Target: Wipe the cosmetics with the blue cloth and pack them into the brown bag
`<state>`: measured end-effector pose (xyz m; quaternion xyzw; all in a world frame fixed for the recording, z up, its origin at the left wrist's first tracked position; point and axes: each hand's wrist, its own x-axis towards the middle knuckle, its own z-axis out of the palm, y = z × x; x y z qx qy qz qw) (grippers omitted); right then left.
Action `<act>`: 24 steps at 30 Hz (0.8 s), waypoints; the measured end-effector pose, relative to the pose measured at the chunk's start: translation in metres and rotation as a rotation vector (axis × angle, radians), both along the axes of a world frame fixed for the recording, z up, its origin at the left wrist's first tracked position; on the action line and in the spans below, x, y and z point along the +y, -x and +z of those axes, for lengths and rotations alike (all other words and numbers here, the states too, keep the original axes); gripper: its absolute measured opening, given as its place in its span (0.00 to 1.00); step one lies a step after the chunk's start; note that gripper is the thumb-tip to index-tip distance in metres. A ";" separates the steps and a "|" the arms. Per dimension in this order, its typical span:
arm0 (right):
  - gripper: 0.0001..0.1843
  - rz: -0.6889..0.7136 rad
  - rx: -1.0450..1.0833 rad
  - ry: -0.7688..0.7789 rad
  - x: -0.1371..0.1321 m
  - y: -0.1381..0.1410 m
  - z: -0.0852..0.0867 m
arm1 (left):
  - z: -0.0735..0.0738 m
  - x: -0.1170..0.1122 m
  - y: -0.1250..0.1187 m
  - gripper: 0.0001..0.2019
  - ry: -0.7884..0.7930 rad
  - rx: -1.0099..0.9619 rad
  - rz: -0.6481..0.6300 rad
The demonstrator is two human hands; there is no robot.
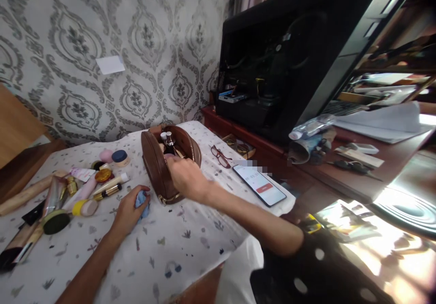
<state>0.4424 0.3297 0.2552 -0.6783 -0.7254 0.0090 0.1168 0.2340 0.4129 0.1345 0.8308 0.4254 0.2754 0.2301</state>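
Observation:
An unzipped brown cosmetic bag (155, 170) stands on the printed white cloth (184, 249), with bottles such as a silver-capped one (169, 138) inside. My right hand (187, 177) reaches over the near side into its opening. The fingertips are down in the bag, so what they hold, if anything, is hidden. Left of the bag, my left hand (131, 206) is closed around a crumpled light blue cloth (141, 202) close to the table surface. Cosmetics lie beyond that hand: a black-and-gold tube (108, 191), a yellow-banded jar (85, 208) and a dark-lidded jar (120, 157).
Further left are a green-lidded jar (56, 222), a pink tube (81, 193) and brushes (25, 249). Right of the bag lie eyeglasses (220, 156) and a phone (259, 185) with its screen lit. A large black television (272, 68) stands behind, on a reddish cabinet (245, 131).

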 end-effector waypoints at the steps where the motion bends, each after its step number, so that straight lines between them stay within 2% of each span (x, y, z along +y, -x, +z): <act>1: 0.17 -0.016 -0.030 -0.060 -0.009 0.005 -0.008 | 0.000 0.000 0.000 0.16 0.002 0.004 -0.003; 4: 0.16 -0.027 -0.099 -0.198 -0.031 0.015 -0.035 | -0.001 0.001 0.000 0.16 0.008 0.008 -0.004; 8: 0.25 -0.010 -0.131 -0.412 -0.046 0.020 -0.071 | -0.002 0.003 0.000 0.16 0.023 0.014 -0.003; 10: 0.27 -0.009 -0.120 -0.489 -0.049 0.019 -0.083 | -0.002 0.003 -0.001 0.16 0.031 0.021 -0.007; 13: 0.28 -0.003 -0.087 -0.521 -0.050 0.017 -0.093 | 0.001 0.002 -0.002 0.16 0.025 0.026 -0.005; 16: 0.28 0.026 -0.031 -0.498 -0.047 0.013 -0.095 | 0.002 0.000 -0.003 0.15 0.017 0.021 -0.001; 19: 0.25 0.063 0.057 -0.494 -0.048 0.007 -0.088 | 0.001 0.000 -0.003 0.14 0.012 0.008 -0.013; 24: 0.18 0.139 0.295 -0.553 -0.084 -0.006 -0.049 | -0.002 0.002 -0.002 0.12 -0.004 -0.022 -0.039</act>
